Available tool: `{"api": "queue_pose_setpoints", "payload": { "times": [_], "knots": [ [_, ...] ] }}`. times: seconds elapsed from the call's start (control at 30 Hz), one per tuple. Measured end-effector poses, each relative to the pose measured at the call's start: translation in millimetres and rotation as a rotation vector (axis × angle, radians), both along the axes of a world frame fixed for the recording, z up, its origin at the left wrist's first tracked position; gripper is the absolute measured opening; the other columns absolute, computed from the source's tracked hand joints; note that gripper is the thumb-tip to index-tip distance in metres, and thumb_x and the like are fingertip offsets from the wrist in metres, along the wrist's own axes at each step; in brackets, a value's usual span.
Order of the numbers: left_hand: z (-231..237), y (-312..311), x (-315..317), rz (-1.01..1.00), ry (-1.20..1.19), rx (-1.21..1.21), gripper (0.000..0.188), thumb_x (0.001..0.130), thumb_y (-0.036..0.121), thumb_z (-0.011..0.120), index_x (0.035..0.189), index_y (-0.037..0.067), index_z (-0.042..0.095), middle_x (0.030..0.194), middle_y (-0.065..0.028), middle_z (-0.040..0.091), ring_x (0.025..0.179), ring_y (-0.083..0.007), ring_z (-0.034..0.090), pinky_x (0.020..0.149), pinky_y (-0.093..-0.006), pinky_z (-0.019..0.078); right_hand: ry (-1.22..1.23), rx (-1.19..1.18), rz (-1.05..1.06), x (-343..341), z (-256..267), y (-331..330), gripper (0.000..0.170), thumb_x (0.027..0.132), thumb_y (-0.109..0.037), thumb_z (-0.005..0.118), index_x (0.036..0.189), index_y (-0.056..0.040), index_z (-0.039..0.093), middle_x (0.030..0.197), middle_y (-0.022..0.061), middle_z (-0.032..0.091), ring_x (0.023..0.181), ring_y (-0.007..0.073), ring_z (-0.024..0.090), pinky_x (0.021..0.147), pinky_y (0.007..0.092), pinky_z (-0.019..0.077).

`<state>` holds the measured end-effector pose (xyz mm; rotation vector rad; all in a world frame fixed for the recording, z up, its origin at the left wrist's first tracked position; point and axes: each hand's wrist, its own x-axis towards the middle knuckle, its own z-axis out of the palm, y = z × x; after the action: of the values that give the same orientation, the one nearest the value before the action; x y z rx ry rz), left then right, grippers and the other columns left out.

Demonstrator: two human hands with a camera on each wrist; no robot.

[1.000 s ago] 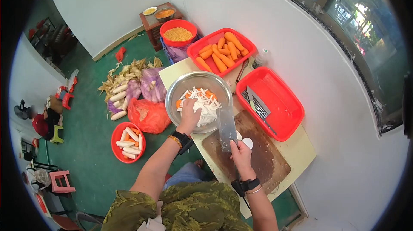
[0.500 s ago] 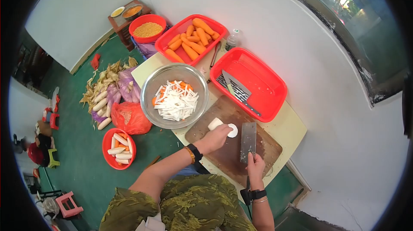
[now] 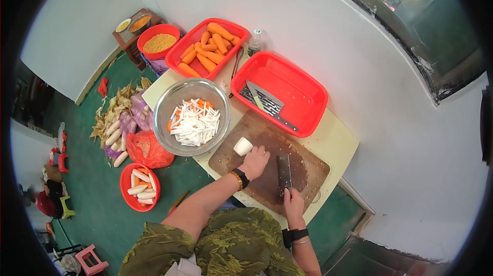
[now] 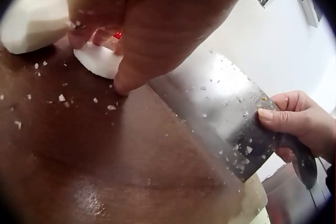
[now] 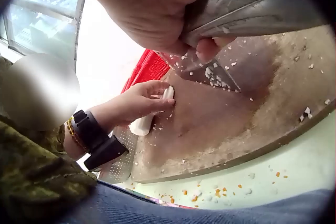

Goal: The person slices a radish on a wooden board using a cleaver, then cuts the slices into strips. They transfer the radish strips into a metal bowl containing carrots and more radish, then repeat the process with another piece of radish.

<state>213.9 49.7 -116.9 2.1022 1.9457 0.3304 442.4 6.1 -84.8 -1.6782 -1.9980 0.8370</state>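
Note:
My left hand [image 3: 255, 162] pinches a round slice of white radish [image 4: 98, 60] just over the wooden cutting board [image 3: 308, 165]; thumb and fingertips meet at its edge. Beside this hand lies a larger piece of white radish [image 3: 242, 146]. In my right hand [image 3: 294, 205] is the handle of a cleaver [image 3: 284, 170], gripped near the board's front right. Bits of vegetable stick to its wide blade. To the left stands a steel bowl [image 3: 192, 88] with white radish strips [image 3: 195, 128] lying over orange carrot pieces.
Behind the board, a red basket [image 3: 305, 91] contains another knife [image 3: 267, 99] and a grater. A red basin of carrots [image 3: 208, 58] and a plastic bottle [image 3: 254, 42] stand farther back. On the floor at left are a red bowl of radishes [image 3: 144, 186] and plastic bags [image 3: 149, 150].
My left hand has left the steel bowl for the board and taken hold of the radish slice. The cleaver has moved from beside the bowl to the board's right part.

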Motion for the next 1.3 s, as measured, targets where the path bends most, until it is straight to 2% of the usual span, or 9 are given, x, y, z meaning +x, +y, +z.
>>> {"api": "queue_pose_setpoints", "payload": {
  "times": [0.17, 0.27, 0.4, 0.53, 0.83, 0.93, 1.03, 1.23, 1.3],
  "knots": [
    [27.1, -42.7, -5.5, 0.078, -0.183, -0.189, 0.056, 0.070, 0.031, 0.078, 0.113, 0.005, 0.052, 0.109, -0.0152, 0.049, 0.105, -0.0356, 0.049, 0.082, -0.0421, 0.0498, -0.046, -0.066, 0.052, 6.7, -6.9, 3.6, 0.023, 0.092, -0.025, 0.057, 0.097, -0.0024, 0.061, 0.073, 0.0200, 0.062, 0.067, 0.0370, 0.062, 0.060, 0.0421, 0.0471],
    [36.4, -66.8, -9.3, 0.143, -0.192, -0.208, 0.055, 0.071, 0.033, 0.077, 0.112, 0.005, 0.052, 0.108, -0.0138, 0.048, 0.103, -0.0322, 0.050, 0.080, -0.0427, 0.0517, 0.130, -0.192, 0.062, 7.8, -6.2, 7.7, 0.024, 0.092, -0.025, 0.057, 0.098, -0.0026, 0.063, 0.073, 0.0203, 0.062, 0.066, 0.0371, 0.062, 0.058, 0.0396, 0.0479],
    [24.6, -87.5, -23.4, 0.005, -0.248, 0.090, 0.046, 0.077, 0.027, 0.071, 0.114, 0.007, 0.053, 0.115, -0.0148, 0.051, 0.110, -0.0335, 0.049, 0.089, -0.0431, 0.0455, 0.020, -0.101, 0.116, -12.9, 24.0, 6.2, 0.024, 0.092, -0.026, 0.057, 0.099, -0.0047, 0.065, 0.073, 0.0187, 0.064, 0.065, 0.0369, 0.063, 0.057, 0.0409, 0.0502],
    [1.7, -94.8, -35.5, -0.263, -0.282, 0.125, 0.033, 0.081, 0.019, 0.064, 0.111, 0.005, 0.058, 0.114, -0.0131, 0.054, 0.109, -0.0315, 0.051, 0.090, -0.0417, 0.0443, -0.045, 0.134, 0.303, -32.6, 27.7, -3.7, 0.024, 0.092, -0.027, 0.056, 0.102, -0.0086, 0.066, 0.076, 0.0163, 0.066, 0.066, 0.0356, 0.065, 0.058, 0.0431, 0.0531],
    [-12.1, -96.9, -24.8, -0.244, -0.244, 0.077, 0.038, 0.075, 0.001, 0.053, 0.113, 0.003, 0.059, 0.108, -0.0113, 0.057, 0.107, -0.0294, 0.053, 0.088, -0.0379, 0.0472, -0.284, 0.206, 0.492, -50.0, 17.8, -2.0, 0.021, 0.088, -0.021, 0.060, 0.105, -0.0091, 0.064, 0.084, 0.0120, 0.067, 0.062, 0.0317, 0.065, 0.054, 0.0404, 0.0540],
    [-12.2, -96.4, -25.5, -0.247, -0.196, 0.175, 0.038, 0.076, 0.002, 0.053, 0.113, 0.003, 0.059, 0.108, -0.0107, 0.057, 0.106, -0.0287, 0.054, 0.089, -0.0372, 0.0473, -0.270, 0.203, 0.509, -47.2, 17.7, -3.0, 0.022, 0.088, -0.021, 0.059, 0.105, -0.0088, 0.064, 0.085, 0.0118, 0.067, 0.061, 0.0321, 0.065, 0.054, 0.0403, 0.0539],
    [-14.3, -96.2, -25.6, -0.246, -0.229, 0.016, 0.039, 0.074, 0.003, 0.054, 0.112, 0.001, 0.061, 0.121, -0.0140, 0.055, 0.117, -0.0318, 0.050, 0.098, -0.0369, 0.0433, -0.267, 0.196, 0.512, -45.0, 19.4, -3.8, 0.022, 0.089, -0.022, 0.059, 0.105, -0.0088, 0.064, 0.084, 0.0117, 0.067, 0.061, 0.0323, 0.065, 0.053, 0.0404, 0.0538],
    [-12.6, -94.1, -25.2, -0.257, -0.197, 0.103, 0.035, 0.076, 0.003, 0.053, 0.110, 0.003, 0.061, 0.105, -0.0108, 0.058, 0.104, -0.0284, 0.054, 0.088, -0.0367, 0.0479, -0.336, 0.143, 0.501, -40.1, 26.4, -8.2, 0.020, 0.090, -0.024, 0.057, 0.102, -0.0088, 0.064, 0.079, 0.0128, 0.067, 0.061, 0.0320, 0.065, 0.053, 0.0404, 0.0538],
    [-15.6, -91.8, -26.2, -0.260, -0.236, 0.008, 0.039, 0.072, 0.001, 0.055, 0.111, 0.001, 0.061, 0.112, -0.0125, 0.057, 0.110, -0.0305, 0.052, 0.093, -0.0365, 0.0462, -0.351, 0.129, 0.514, -39.1, 27.7, -4.3, 0.019, 0.091, -0.024, 0.056, 0.100, -0.0084, 0.064, 0.076, 0.0136, 0.067, 0.061, 0.0320, 0.065, 0.053, 0.0406, 0.0538]
  ]
}}
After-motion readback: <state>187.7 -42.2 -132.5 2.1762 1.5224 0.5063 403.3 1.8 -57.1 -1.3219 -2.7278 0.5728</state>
